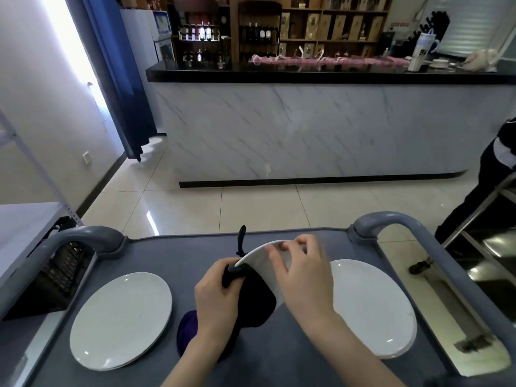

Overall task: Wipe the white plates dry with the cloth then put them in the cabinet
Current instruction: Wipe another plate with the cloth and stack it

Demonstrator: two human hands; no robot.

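Note:
A white plate [261,258] is held tilted on edge above the middle of the grey cart top [178,255]. My right hand [303,277] grips its upper rim with curled fingers. My left hand [216,300] holds a dark cloth [255,303] bunched against the plate's lower left edge; the cloth hangs down under the plate. One white plate [120,319] lies flat on the cart at the left. A small stack of white plates [371,305] lies at the right, partly behind my right forearm.
The cart has grey handles at its far left [83,238] and far right [391,222] corners. A marble-fronted bar counter [307,129] stands across the tiled floor. A metal rack [480,247] and a person in dark clothes [485,185] are at the right.

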